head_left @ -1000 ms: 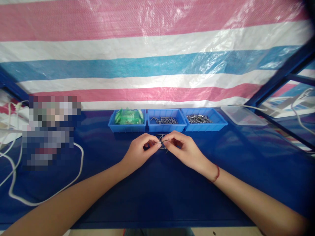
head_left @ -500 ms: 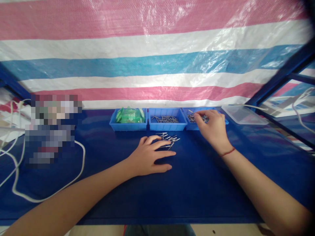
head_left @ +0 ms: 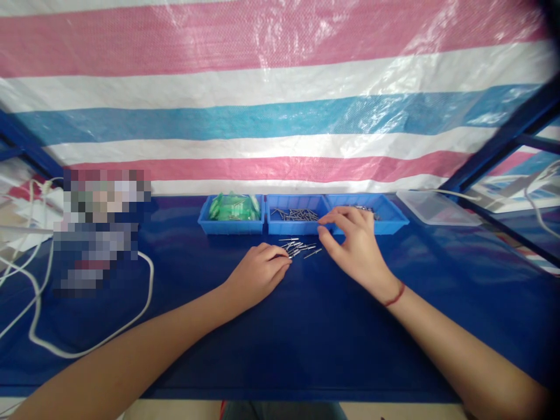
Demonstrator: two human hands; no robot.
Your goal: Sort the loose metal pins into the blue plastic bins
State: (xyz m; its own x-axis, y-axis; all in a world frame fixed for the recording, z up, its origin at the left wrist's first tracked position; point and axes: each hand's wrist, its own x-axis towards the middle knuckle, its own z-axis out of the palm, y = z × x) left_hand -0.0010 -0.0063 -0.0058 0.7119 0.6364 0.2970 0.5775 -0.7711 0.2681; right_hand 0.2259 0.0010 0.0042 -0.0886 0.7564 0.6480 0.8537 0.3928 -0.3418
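Observation:
A small pile of metal pop rivets lies loose on the blue tabletop. At its left edge my left hand rests on the table, thumb and fingers pinched together on a rivet. My right hand hovers just right of the pile, its thumb and forefinger apart and nothing visible between them. Behind it, partly hidden, is the right blue bin with metal pieces inside. More rivets lie in the middle blue bin. A green plastic packet fills the left blue bin.
On the right lies a clear plastic lid. A white cable loops over the table's left side, beside a blurred-out heap. Behind the bins hangs a striped plastic sheet, with blue frame posts at the sides.
My right hand has moved left and nearer, from over the right bin to beside the pile. My left hand's spread fingers have drawn together into a pinch, baring more rivets.

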